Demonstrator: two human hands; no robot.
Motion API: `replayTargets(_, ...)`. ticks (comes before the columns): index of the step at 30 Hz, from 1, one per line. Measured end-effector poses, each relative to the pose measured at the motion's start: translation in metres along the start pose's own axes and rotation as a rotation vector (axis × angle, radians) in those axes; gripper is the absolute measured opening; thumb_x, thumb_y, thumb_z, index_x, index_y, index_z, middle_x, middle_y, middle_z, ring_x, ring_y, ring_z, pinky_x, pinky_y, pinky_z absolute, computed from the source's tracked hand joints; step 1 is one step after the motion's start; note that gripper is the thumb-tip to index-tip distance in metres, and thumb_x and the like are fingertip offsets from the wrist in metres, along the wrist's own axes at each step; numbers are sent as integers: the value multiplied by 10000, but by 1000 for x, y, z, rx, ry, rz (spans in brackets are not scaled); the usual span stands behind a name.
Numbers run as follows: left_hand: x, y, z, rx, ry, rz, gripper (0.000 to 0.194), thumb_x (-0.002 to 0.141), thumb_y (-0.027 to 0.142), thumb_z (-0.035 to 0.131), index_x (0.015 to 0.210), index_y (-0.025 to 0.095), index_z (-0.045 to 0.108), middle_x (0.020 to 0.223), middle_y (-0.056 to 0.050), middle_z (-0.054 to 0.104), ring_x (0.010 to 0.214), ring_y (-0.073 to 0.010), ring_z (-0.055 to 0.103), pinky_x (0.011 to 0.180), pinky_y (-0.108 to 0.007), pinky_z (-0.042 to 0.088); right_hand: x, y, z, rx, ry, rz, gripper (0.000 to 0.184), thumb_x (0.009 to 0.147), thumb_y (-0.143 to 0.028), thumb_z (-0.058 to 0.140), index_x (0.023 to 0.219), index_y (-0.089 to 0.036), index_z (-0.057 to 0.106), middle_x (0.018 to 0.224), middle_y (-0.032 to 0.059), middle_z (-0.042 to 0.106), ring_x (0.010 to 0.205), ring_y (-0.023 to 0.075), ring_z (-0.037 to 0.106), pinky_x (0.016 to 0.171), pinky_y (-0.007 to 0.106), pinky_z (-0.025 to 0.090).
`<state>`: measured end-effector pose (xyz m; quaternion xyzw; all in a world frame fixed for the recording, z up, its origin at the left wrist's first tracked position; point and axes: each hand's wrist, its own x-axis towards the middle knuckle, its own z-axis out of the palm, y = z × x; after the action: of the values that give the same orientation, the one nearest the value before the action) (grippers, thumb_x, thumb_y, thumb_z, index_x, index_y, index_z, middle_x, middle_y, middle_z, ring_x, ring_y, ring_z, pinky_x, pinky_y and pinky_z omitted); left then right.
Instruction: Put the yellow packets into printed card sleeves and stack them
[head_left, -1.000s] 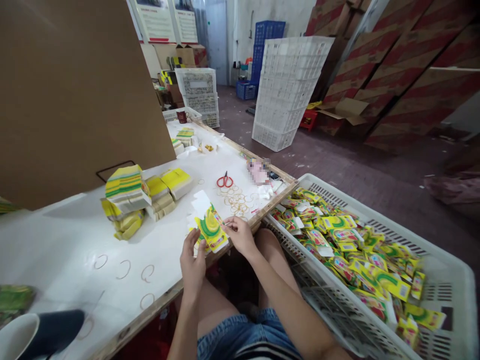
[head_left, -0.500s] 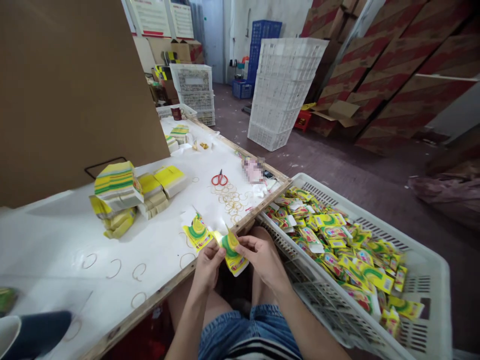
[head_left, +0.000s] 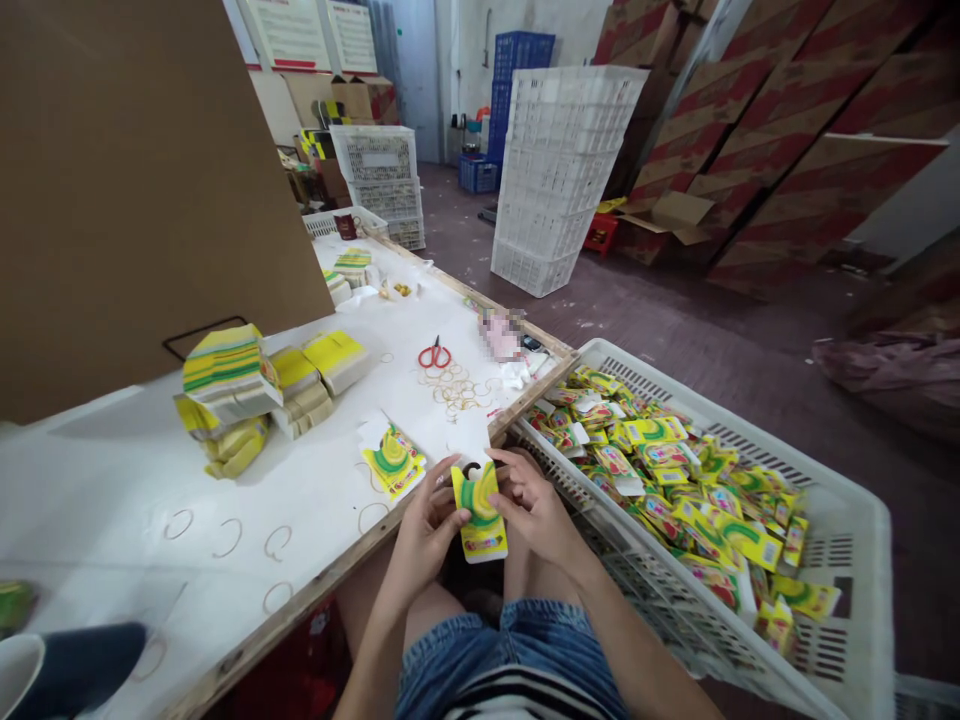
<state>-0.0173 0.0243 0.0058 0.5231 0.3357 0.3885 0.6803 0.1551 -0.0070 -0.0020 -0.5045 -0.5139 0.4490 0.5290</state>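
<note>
Over my lap, just off the table's edge, a small yellow and green printed carton [head_left: 480, 512] is held upright between both hands. My left hand [head_left: 429, 520] grips its left side, the thumb on the printed front. On the right side, my right hand [head_left: 534, 508] pinches it with thumb and fingers; the fingertips behind are partly hidden. Left of my hands, a few flat cartons [head_left: 394, 460] of the same print lie on the white table [head_left: 315, 540]. To my right, a white plastic crate [head_left: 847, 590] holds many such cartons.
Bundled carton stacks [head_left: 229, 370] lie at the table's left, beside a large brown board [head_left: 150, 200]. Red-handled scissors [head_left: 434, 354] and scattered rubber bands [head_left: 457, 388] are farther back. A dark blue cup [head_left: 82, 665] lies at the near left. Stacked white crates [head_left: 562, 180] stand on the floor.
One carton has come off the pile on the table to over my lap. Both hands moved right with it and turned it upright. My view shifted slightly.
</note>
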Motion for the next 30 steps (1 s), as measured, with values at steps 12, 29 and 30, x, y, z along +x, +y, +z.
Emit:
replayTargets(12,-4,-7,10,-107,-109,-74,726,766,234,726,1347,279,294,1023,-59,701,824,-195,707,723,-296,549,-1,1,-11,-61,54,-63,291,880,-396,591,1121,-238,631,953,59,674,831,203,632,725,297,502)
replayTargets(29,-1,-9,19,80,-21,-54,450,799,187,629,1240,208,543,1107,-102,709,961,-233,690,852,-353,546,-1,-7,-17,-451,19,30,269,762,-229,650,1025,-235,592,536,-75,564,482,134,486,510,234,328)
replayTargets(30,-1,-8,18,59,-15,-55,445,796,199,643,1229,204,540,1089,-102,714,948,-235,693,827,-347,552,-1,-5,-16,-446,19,18,281,765,-241,658,1039,-237,592,515,-80,545,475,135,486,505,233,329)
